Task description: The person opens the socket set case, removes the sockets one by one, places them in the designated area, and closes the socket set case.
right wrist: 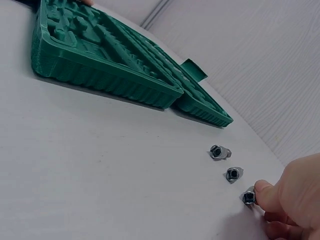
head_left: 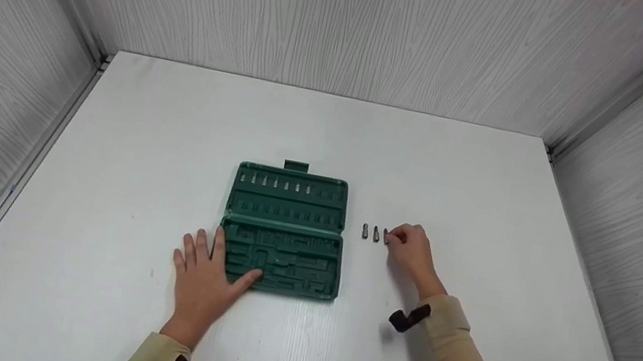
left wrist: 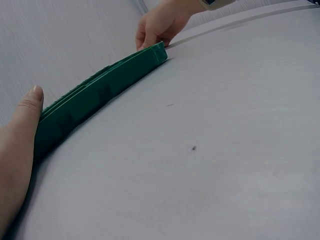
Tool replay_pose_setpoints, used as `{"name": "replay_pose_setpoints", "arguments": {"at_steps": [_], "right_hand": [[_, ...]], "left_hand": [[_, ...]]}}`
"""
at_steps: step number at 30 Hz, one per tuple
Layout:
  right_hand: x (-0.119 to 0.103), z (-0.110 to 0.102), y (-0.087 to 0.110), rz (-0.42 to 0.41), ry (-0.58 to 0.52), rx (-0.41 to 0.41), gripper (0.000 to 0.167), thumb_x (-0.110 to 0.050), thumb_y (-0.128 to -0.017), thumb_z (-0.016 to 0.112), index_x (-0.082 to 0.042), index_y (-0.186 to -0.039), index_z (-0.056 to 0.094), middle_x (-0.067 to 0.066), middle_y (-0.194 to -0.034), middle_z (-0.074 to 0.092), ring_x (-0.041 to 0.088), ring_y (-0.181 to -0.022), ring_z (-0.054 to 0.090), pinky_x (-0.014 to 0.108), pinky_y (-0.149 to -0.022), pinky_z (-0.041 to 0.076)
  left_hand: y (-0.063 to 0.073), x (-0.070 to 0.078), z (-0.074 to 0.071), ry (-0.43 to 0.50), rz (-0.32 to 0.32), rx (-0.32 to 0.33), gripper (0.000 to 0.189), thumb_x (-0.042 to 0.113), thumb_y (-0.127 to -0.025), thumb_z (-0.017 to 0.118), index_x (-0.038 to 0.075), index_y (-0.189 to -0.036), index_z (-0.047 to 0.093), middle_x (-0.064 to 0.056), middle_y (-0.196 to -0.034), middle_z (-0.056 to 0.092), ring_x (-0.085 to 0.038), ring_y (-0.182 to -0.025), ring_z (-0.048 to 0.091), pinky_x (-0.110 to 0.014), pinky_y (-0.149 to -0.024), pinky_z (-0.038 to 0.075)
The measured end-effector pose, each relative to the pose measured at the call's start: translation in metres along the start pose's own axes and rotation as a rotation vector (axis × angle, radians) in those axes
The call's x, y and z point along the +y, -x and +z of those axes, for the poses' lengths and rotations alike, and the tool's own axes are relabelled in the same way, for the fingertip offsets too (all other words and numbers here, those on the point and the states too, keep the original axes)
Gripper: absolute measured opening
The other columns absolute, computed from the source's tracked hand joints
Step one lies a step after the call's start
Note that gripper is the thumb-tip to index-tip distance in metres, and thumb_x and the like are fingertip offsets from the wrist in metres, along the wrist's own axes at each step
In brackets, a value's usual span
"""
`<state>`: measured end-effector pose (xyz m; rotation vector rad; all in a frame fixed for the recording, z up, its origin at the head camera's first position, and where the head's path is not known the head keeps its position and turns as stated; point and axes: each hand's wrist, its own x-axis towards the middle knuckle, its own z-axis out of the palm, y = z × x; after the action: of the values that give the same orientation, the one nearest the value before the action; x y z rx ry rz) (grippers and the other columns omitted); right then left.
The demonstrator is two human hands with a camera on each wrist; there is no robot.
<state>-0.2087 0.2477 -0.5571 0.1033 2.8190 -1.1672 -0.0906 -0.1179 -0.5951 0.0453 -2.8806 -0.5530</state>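
A green plastic tool case (head_left: 284, 225) lies unfolded on the white table, its moulded slots facing up. My left hand (head_left: 204, 282) rests with fingers spread at the case's near left corner, the thumb over its front edge. To the right of the case, three small metal sockets stand in a row: a left one (right wrist: 220, 152), a middle one (right wrist: 233, 174) and a right one (right wrist: 249, 196). Each shows a square hole in its near end. Thumb and fingers of my right hand (head_left: 411, 252) pinch the right socket, covering part of it.
Several small silver pieces (head_left: 275, 183) sit in the top row of the case's far half. A latch tab (head_left: 296, 166) sticks out from the far edge. Grey wood-grain panels (head_left: 350, 20) enclose the table (head_left: 330, 129) at the back and sides.
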Motion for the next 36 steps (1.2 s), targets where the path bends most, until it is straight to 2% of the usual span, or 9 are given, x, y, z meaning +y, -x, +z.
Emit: {"name": "replay_pose_setpoints", "arguments": {"at_steps": [6,15,22,25,32,36], "right_hand": [[0.003,0.000,0.002,-0.003,-0.029,0.024,0.014,-0.013,-0.091,0.057,0.000,-0.095,0.064,0.012,-0.093,0.053,0.025,-0.087,0.049,0.037,-0.077,0.041],[-0.004,-0.007,0.004,0.012,-0.086,0.060,0.017,-0.013,-0.095,0.052,0.000,-0.103,0.061,0.015,-0.103,0.056,0.027,-0.094,0.052,0.038,-0.080,0.043],[-0.021,-0.007,0.005,-0.144,-0.129,0.111,0.014,-0.012,-0.093,0.057,0.000,-0.099,0.063,0.013,-0.098,0.060,0.025,-0.088,0.053,0.037,-0.077,0.042],[-0.029,-0.003,0.003,-0.177,-0.130,0.106,0.014,-0.012,-0.093,0.057,-0.001,-0.099,0.063,0.012,-0.096,0.061,0.024,-0.087,0.053,0.036,-0.076,0.042],[-0.052,0.010,-0.003,-0.161,-0.151,0.042,0.015,-0.015,-0.094,0.057,-0.004,-0.102,0.062,0.009,-0.099,0.059,0.022,-0.090,0.051,0.034,-0.077,0.043],[-0.066,0.020,-0.007,-0.191,-0.166,0.028,0.015,-0.015,-0.094,0.057,-0.004,-0.102,0.062,0.009,-0.098,0.059,0.022,-0.090,0.052,0.035,-0.077,0.044]], "left_hand": [[0.001,0.001,-0.001,0.009,0.007,0.015,0.108,0.082,-0.074,0.039,0.004,-0.147,0.023,-0.030,-0.145,0.022,-0.047,-0.135,0.010,-0.062,-0.103,0.007],[0.000,0.000,-0.001,0.033,-0.010,-0.010,0.109,0.082,-0.073,0.039,0.005,-0.148,0.021,-0.029,-0.147,0.019,-0.046,-0.136,0.007,-0.062,-0.103,0.004],[0.001,0.001,-0.001,0.016,0.004,0.022,0.108,0.081,-0.074,0.041,0.004,-0.147,0.023,-0.031,-0.145,0.022,-0.047,-0.135,0.011,-0.062,-0.103,0.007],[0.001,0.001,-0.001,0.016,0.003,0.019,0.108,0.081,-0.074,0.041,0.004,-0.147,0.023,-0.030,-0.145,0.022,-0.047,-0.135,0.011,-0.062,-0.103,0.007],[0.001,0.000,0.000,0.023,0.001,0.020,0.108,0.081,-0.074,0.041,0.004,-0.147,0.023,-0.030,-0.145,0.022,-0.047,-0.135,0.010,-0.062,-0.103,0.006],[0.001,0.000,-0.001,0.019,0.012,0.032,0.107,0.081,-0.074,0.041,0.004,-0.147,0.024,-0.030,-0.145,0.023,-0.047,-0.135,0.011,-0.062,-0.103,0.008]]}}
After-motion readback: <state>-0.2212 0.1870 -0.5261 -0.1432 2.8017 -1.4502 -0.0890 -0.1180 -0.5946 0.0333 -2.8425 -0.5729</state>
